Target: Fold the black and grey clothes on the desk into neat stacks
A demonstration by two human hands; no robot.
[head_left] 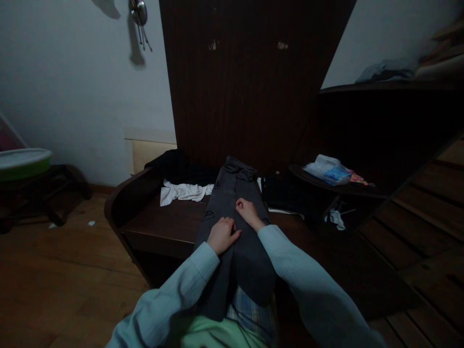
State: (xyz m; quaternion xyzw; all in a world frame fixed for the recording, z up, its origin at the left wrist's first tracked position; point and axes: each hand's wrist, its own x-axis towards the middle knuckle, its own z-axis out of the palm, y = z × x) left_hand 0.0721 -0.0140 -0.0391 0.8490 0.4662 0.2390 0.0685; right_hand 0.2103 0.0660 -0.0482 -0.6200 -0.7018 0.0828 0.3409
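Dark brown wood makes up the tall panel (246,96) at the back and the tabletop (159,227) below it, where grey trousers (250,256) lie lengthwise, the far end bunched near the panel and the two legs running past the front edge toward the wearer of the camera. That lengthwise lie was probably chosen because the cloth is longer than the tabletop is deep, and it brings both legs within easy reach. Pale blue sleeves come in from either side, and the left hand (223,234) rests palm down on the left leg, the right hand (248,212) a little farther up on the other leg, a placing that would suit keeping the fabric flat and aligned. The fingers of both are curled in close; in such dim light I cannot tell whether they pinch the cloth or merely lie on it. Black cloth (282,195) sits close by the trousers on the right and a dark bundle (174,162) at the left rear, so there is little room to spread the far end sideways. Smaller, a crumpled white cloth (186,192) crowds the left edge of the trousers, while a plastic packet (328,170) on the rounded shelf (373,191) stays out of the way.
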